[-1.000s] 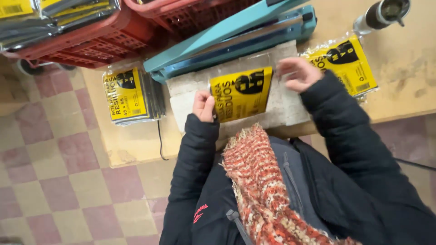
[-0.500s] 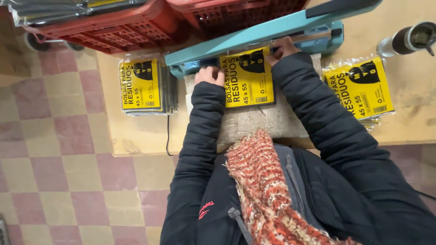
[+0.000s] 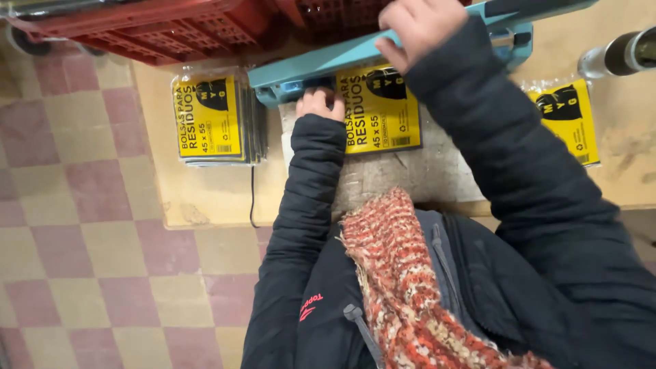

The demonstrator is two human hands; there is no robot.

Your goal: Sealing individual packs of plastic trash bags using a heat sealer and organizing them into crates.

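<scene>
A yellow-and-black packet of bags (image 3: 379,109) lies on a grey pad (image 3: 403,174), its top edge tucked under the teal bar of a heat sealer (image 3: 321,65). My left hand (image 3: 318,104) rests on the packet's left edge, right beneath the sealer's jaw. My right hand (image 3: 418,27) is closed over the top of the teal sealer arm, pressing on it. Both arms are in a dark padded jacket, with a red knitted scarf below.
A stack of the same yellow packets (image 3: 212,119) lies at the left of the wooden table (image 3: 205,198); another packet (image 3: 568,119) lies at the right. Red plastic crates (image 3: 171,27) stand behind. A dark bottle (image 3: 625,51) lies at far right. Checkered floor tiles left.
The packet went from being held above the pad to lying under the sealer jaw. My right hand left the packet and moved up onto the sealer arm.
</scene>
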